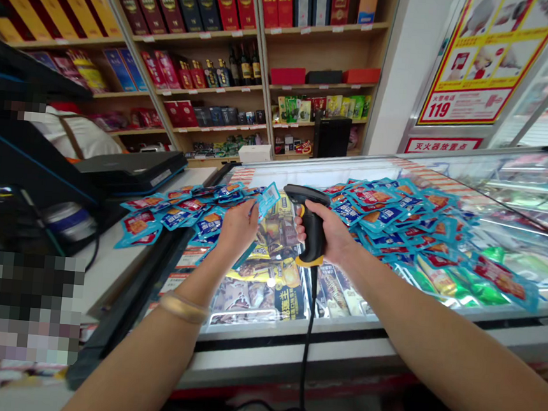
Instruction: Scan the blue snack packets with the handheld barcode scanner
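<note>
head view: the left hand [239,225] is closed in a pinch, thumb and fingers gripping one end of a small, flat, light-blue plastic packet [269,200], which sticks out toward the right hand. a pale patch shows on its face, too small to read. the right hand [325,232] is wrapped round the grip of a black-and-yellow plastic pistol-shaped scanner [313,229]; the scanner's head is just beside the packet, apart from it. a thin black cable [309,327] hangs from the foot of the grip, between the two forearms. a smooth gold-coloured bangle [183,307] circles the left wrist.

beyond and to the right of the right hand lies a broad heap of blue, red and orange plastic packets [378,218]; a smaller heap of similar blue-and-red plastic packets [189,214] spreads to the left of the left hand. both lie largely on a white-framed, glass-topped chest freezer [348,343] — bagged goods show through the glass below the hands. a flat black plastic device [136,169] sits left of the left hand, beyond the smaller heap. farther off, ahead of both hands — tall pale-wood shelves [311,50] hold boxes and bottles.
</note>
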{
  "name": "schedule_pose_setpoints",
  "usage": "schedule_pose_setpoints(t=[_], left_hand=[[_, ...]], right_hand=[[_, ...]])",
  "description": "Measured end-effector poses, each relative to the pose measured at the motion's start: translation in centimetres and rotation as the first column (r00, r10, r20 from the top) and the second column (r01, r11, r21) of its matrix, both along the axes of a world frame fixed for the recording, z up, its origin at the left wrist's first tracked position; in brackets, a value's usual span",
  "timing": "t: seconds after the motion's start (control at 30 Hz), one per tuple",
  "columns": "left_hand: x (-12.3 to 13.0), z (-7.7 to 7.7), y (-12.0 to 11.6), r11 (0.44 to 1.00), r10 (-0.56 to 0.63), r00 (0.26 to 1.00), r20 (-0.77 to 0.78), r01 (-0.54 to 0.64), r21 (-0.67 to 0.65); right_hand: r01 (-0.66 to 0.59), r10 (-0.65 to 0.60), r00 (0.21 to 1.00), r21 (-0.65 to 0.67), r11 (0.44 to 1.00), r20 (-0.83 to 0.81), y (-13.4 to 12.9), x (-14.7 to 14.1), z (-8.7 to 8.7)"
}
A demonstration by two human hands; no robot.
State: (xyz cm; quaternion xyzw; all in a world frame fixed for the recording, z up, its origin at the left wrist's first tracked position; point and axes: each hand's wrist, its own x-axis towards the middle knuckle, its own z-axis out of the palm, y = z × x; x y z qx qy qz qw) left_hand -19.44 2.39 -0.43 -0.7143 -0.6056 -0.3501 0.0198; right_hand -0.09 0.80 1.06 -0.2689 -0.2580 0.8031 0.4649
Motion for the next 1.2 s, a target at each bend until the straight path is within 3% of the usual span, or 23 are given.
schedule_pose_setpoints(t=[0.17, 0.3, 0.43, 0.57, 0.67, 0.77, 0.87, 1.0, 1.1, 1.2], left_hand=[[3.7, 1.7, 1.0, 0.993, -0.045, 0.993, -0.105, 0.056, 0.104], [9.3, 3.1, 2.5, 0.983, -0.13, 0.983, -0.133, 0.144, 0.109], [15.5, 3.5, 3.8, 0.954, -0.274, 0.956, -0.109, 0.284, 0.094], [20.1, 2.7, 4.2, 0.883, -0.469, 0.863, -0.189, 0.46, -0.092], [21.3, 2.1, 3.8, 0.857, -0.506, 0.827, -0.244, 0.45, -0.252], [20.5, 2.2, 3.2, 0.874, -0.472, 0.846, -0.249, 0.411, -0.26], [17.5, 2.6, 2.4, 0.896, -0.426, 0.877, -0.223, 0.375, -0.237], [10.9, 2.4, 1.2, 0.952, -0.287, 0.938, -0.195, 0.258, -0.164], [5.1, 1.9, -0.4, 0.983, -0.123, 0.965, -0.232, 0.088, -0.159], [0.2, 1.4, -3.1, 0.968, 0.042, 0.935, -0.352, -0.125, -0.215]], right_hand=[[0.118, -0.117, 0.993, 0.056, 0.991, -0.03, 0.2, 3.6, 2.2], [0.263, -0.264, 0.965, 0.098, 0.96, -0.001, 0.1, 8.9, 3.3], [0.378, -0.383, 0.923, 0.091, 0.921, 0.04, -0.2, 14.1, 3.2], [0.447, -0.453, 0.89, 0.093, 0.89, 0.053, -0.6, 17.4, 2.3], [0.457, -0.467, 0.881, 0.117, 0.882, 0.075, -0.8, 18.5, 1.8], [0.453, -0.466, 0.88, 0.134, 0.882, 0.09, -1.0, 18.4, 1.8], [0.459, -0.47, 0.879, 0.125, 0.88, 0.082, -1.1, 17.3, 2.5], [0.415, -0.425, 0.904, 0.139, 0.899, 0.051, -1.0, 14.0, 3.5], [0.318, -0.325, 0.945, 0.135, 0.938, 0.032, -0.7, 10.4, 3.7], [0.212, -0.216, 0.976, 0.119, 0.97, 0.021, -0.3, 6.4, 3.4]])
